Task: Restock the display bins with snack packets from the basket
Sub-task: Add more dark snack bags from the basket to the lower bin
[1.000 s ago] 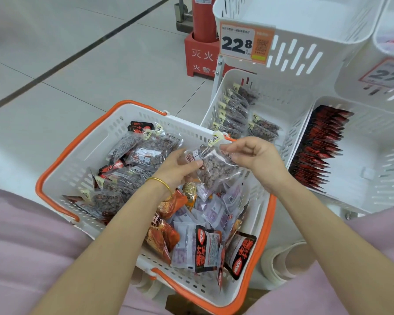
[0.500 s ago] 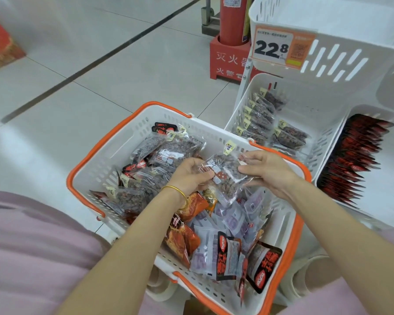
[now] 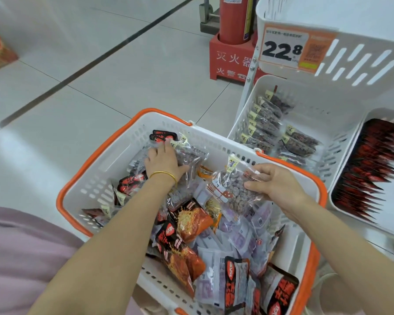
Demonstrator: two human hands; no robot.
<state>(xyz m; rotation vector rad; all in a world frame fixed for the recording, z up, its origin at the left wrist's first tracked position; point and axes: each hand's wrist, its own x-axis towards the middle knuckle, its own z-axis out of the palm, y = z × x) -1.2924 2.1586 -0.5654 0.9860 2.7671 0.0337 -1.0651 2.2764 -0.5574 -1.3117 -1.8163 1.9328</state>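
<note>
While the right hand [image 3: 280, 187] pinches a clear packet [image 3: 234, 192] over the basket [image 3: 114, 162], left fingers [image 3: 156, 155] lie on another, grip unclear; best gather matching packets, then stand them in the half-filled bin [image 3: 316, 103].

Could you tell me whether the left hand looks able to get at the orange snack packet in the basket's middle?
Probably yes: the orange snack packet lies on top, largely uncovered, in the white, orange-rimmed basket, close to the left hand.

Left hand [image 3: 163, 163] lies palm down, fingers spread; right hand [image 3: 276, 186] pinches a clear packet [image 3: 232, 189] between thumb and fingers.
</note>
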